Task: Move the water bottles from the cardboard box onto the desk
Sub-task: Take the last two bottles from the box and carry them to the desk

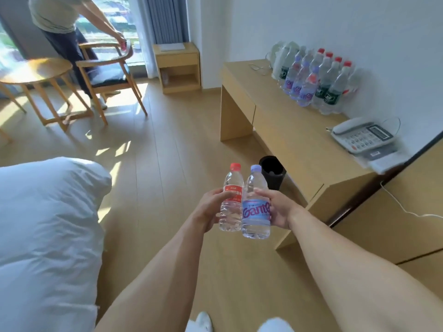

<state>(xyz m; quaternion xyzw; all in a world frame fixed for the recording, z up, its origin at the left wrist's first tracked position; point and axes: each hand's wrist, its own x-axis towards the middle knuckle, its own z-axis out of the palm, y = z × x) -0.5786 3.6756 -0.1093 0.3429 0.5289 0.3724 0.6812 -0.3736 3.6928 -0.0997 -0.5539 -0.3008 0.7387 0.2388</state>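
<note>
Hidden and cut off

My palms sit behind the two bottles; the standing person loses head to the top edge, and the back-row desk bottles blur together — labels unreadable.

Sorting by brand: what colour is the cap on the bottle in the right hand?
Pale purple; the bottle shows best in the head view.

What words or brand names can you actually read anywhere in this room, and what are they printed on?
"Gante": purple-capped bottle in the right hand; the word's end is hidden.
Red label, red-capped bottle in the left hand: too blurred.
Bottles on the desk: labels too blurred.
Telephone keys: too small.
</note>
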